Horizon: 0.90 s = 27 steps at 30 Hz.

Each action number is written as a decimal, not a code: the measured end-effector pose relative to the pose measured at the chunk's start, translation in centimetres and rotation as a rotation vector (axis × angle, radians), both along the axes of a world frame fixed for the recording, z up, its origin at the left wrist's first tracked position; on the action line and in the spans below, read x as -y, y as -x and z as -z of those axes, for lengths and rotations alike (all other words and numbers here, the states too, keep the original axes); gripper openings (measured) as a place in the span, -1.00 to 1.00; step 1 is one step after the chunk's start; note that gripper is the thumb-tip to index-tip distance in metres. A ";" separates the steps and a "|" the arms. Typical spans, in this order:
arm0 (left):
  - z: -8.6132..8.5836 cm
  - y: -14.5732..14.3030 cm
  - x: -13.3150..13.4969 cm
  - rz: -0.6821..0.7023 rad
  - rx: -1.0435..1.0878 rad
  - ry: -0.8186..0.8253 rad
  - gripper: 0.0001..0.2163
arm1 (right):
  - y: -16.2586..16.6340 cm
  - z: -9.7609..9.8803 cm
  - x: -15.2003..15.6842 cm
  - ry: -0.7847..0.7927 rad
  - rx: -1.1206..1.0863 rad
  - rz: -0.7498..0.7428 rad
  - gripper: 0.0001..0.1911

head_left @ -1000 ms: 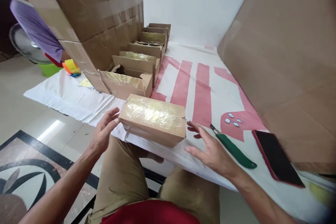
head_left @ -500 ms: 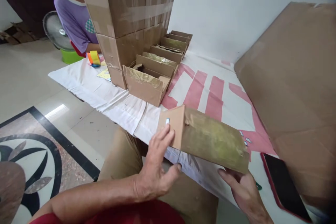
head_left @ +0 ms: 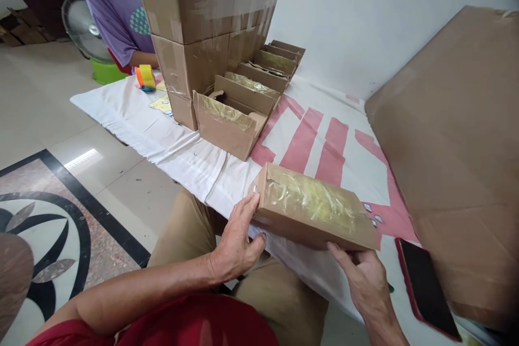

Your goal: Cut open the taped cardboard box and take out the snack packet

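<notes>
At the upper left of the frame a seated person in a purple shirt (head_left: 115,8) works at the far end of the white cloth (head_left: 133,124), with a floor fan (head_left: 79,24) behind, a green tub (head_left: 106,71) beside it and an orange-and-yellow tape roll (head_left: 146,77) lying on the cloth. Right of that, a stack of taped cartons (head_left: 203,16) stands at the upper centre, and a row of small open cardboard boxes (head_left: 229,124) runs back along its foot. At lower centre the left hand (head_left: 237,240) is open, its fingertips pressed flat against the left end of the small taped box (head_left: 314,211), the thumb spread below. The box lies on its broad side at the near edge of the cloth, wrinkled clear tape facing up; half a second earlier it was tipped up on edge with its plain brown face showing, so it has been rolled over and set down again, which I judge brings the taped face up for checking or further work. The right hand (head_left: 367,281) cups the box's near right edge from beneath, fingers curled against it. At lower right a red-cased phone (head_left: 427,286) lies face up, and a large cardboard sheet (head_left: 450,140) leans along the right side.
</notes>
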<state>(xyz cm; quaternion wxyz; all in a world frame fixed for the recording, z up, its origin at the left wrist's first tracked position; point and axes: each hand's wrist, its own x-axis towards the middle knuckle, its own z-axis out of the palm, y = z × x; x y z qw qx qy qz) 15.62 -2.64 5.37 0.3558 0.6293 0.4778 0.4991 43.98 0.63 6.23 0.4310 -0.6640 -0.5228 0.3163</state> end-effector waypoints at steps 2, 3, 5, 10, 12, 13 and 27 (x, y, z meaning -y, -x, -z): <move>0.6 0.7 -0.2 0.006 0.024 0.054 -0.18 | 0.2 -0.2 -0.3 0.007 0.021 -0.006 -0.49; 0.7 1.1 -0.4 0.008 0.032 0.063 -0.19 | 0.2 -0.1 -0.4 0.012 0.016 -0.004 -0.48; 0.7 1.8 -0.9 -0.003 0.042 0.063 -0.23 | -0.1 0.1 -0.6 0.030 -0.012 -0.002 -0.42; 0.8 3.3 -4.2 -0.014 0.035 0.045 -0.38 | -0.8 1.0 -0.6 0.078 -0.009 -0.037 -0.37; 1.2 3.6 -5.8 -0.003 0.034 0.037 -0.39 | -0.8 1.2 -0.6 0.053 -0.009 -0.025 -0.36; 1.3 3.6 -6.4 0.006 0.034 0.030 -0.40 | -0.8 1.3 -0.6 0.047 -0.012 -0.014 -0.35; 1.8 4.2 -7.7 -0.050 0.119 0.215 -0.66 | -0.9 0.8 -0.6 0.076 0.000 -0.056 -0.34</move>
